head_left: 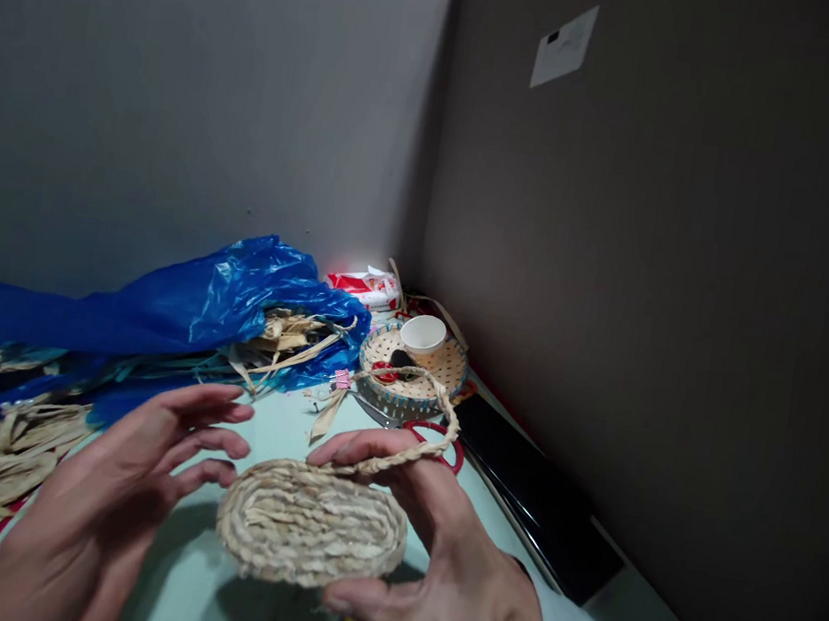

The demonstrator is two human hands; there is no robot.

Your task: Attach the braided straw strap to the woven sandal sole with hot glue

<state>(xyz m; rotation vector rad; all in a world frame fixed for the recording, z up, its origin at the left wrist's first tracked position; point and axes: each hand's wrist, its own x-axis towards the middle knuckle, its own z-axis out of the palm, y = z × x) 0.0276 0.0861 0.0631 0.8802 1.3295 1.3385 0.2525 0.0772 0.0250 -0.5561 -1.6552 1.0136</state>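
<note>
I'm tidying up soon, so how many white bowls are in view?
1. The white bowl sits at the far side of the round woven basket, beyond the coiled oval in the right grip. Others could be hidden behind the blue plastic.

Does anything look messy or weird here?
Yes, a little messy: pale dry strips poke out of the crumpled blue plastic bag. The paper on the wall looks tilted, though the viewing angle may cause that. I see nothing spilled, and the braided oval in the right hand shows no obvious damage.
</note>
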